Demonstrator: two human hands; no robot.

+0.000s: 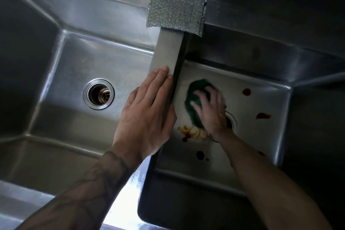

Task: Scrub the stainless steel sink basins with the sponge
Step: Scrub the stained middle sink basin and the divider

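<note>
Two stainless steel basins lie below me. The right basin point(261, 102) has brown and reddish stains on its floor. My right hand point(211, 112) presses a green sponge point(196, 95) flat on that floor, left of the drain, which the hand partly hides. The hand and sponge are blurred. A yellowish smear point(190, 132) sits just below the sponge. My left hand point(147, 115) rests flat on the divider point(166, 52) between the basins, fingers together, holding nothing. The left basin point(74, 61) looks free of stains, with its drain point(99, 93) in the middle.
A silver mesh scouring pad point(175, 10) lies across the far end of the divider. Dark red spots sit at the right basin's far right point(246, 91), right point(263, 115) and near side point(200, 154). The steel back ledge point(270, 15) runs along the top.
</note>
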